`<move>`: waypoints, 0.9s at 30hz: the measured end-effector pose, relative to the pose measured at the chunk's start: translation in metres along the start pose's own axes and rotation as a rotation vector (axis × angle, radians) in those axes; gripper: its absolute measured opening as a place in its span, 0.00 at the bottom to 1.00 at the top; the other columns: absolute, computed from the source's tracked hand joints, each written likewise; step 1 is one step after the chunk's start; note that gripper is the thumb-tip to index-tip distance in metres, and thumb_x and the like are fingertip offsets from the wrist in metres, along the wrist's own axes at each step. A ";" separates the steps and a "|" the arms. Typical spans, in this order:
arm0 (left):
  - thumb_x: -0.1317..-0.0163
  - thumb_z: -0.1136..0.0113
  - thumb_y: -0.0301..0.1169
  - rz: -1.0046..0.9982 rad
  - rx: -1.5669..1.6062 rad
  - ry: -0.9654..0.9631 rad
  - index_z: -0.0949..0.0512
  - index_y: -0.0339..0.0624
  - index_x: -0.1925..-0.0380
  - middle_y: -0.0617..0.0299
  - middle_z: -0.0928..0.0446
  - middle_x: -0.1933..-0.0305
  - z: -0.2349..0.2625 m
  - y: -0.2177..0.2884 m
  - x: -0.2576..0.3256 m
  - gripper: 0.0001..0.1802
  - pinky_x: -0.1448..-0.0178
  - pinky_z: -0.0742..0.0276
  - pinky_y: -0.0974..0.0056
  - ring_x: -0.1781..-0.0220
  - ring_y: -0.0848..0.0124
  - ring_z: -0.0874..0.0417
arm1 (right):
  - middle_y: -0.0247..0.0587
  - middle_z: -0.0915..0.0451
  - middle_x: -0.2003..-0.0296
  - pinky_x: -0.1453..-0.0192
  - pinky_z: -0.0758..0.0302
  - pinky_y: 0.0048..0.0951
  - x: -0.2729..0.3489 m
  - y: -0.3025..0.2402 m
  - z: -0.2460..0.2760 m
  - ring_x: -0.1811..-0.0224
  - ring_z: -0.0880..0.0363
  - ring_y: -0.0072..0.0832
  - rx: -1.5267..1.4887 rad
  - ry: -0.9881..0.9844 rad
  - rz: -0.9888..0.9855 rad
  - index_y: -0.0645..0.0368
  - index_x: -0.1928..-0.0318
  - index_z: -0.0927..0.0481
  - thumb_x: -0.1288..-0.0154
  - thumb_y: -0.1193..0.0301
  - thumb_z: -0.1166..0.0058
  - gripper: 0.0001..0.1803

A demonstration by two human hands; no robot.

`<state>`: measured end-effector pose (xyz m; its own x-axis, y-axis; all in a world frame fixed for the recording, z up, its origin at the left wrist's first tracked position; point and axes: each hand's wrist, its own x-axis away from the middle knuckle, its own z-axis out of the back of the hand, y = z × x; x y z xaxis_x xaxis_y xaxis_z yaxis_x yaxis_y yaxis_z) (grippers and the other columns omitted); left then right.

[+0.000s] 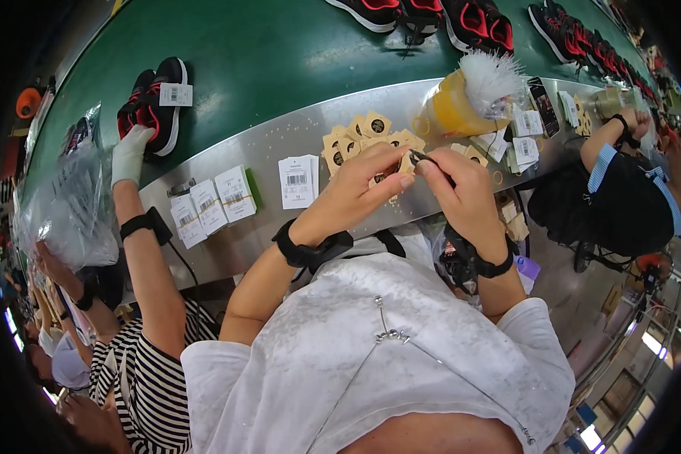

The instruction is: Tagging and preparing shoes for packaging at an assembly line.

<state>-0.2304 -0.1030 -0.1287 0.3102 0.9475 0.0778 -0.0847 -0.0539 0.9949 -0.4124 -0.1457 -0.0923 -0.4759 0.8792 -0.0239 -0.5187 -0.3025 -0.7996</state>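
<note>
My left hand (363, 185) pinches a small kraft-brown tag (407, 163) over the metal strip at the table's edge. My right hand (461, 193) is closed close beside it, fingertips around a small black item (421, 157), too small and covered to name. Both hands nearly meet at the tag. Behind them lies a loose heap of kraft tags (348, 142) with dark round prints. Left of my left hand is a stack of white barcode labels (299, 181).
Banded label stacks (234, 193) lie further left. A yellow tub (446, 106) with white plastic fasteners stands right of the heap. Black-and-red shoes (473, 23) line the green table (280, 60). At left, a co-worker's gloved hand (132, 155) touches a pair; another person sits at right.
</note>
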 end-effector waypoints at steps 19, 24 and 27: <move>0.33 0.52 0.34 0.152 0.321 0.198 0.36 0.36 0.41 0.55 0.24 0.54 0.023 -0.032 0.014 0.23 0.45 0.30 0.67 0.56 0.71 0.23 | 0.46 0.27 0.54 0.51 0.28 0.32 0.073 0.062 -0.033 0.53 0.27 0.40 0.307 0.080 0.093 0.62 0.54 0.24 0.52 0.81 0.43 0.20; 0.34 0.51 0.37 0.124 0.618 -0.128 0.50 0.40 0.33 0.54 0.25 0.50 0.005 -0.022 0.029 0.33 0.43 0.32 0.68 0.52 0.71 0.24 | 0.37 0.28 0.61 0.64 0.26 0.21 0.051 0.036 -0.048 0.65 0.25 0.21 -0.412 0.027 -0.208 0.64 0.60 0.20 0.45 0.79 0.41 0.11; 0.34 0.50 0.38 0.216 0.585 -0.138 0.49 0.42 0.33 0.56 0.25 0.51 0.008 -0.018 0.035 0.33 0.47 0.32 0.69 0.53 0.73 0.24 | 0.32 0.31 0.66 0.68 0.29 0.17 0.035 0.015 -0.059 0.67 0.28 0.16 -0.901 -0.015 -0.387 0.66 0.62 0.20 0.44 0.80 0.42 0.08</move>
<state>-0.2106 -0.0710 -0.1429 0.4659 0.8491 0.2490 0.3599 -0.4389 0.8233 -0.3951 -0.0974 -0.1404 -0.3994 0.8518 0.3389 0.0923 0.4052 -0.9096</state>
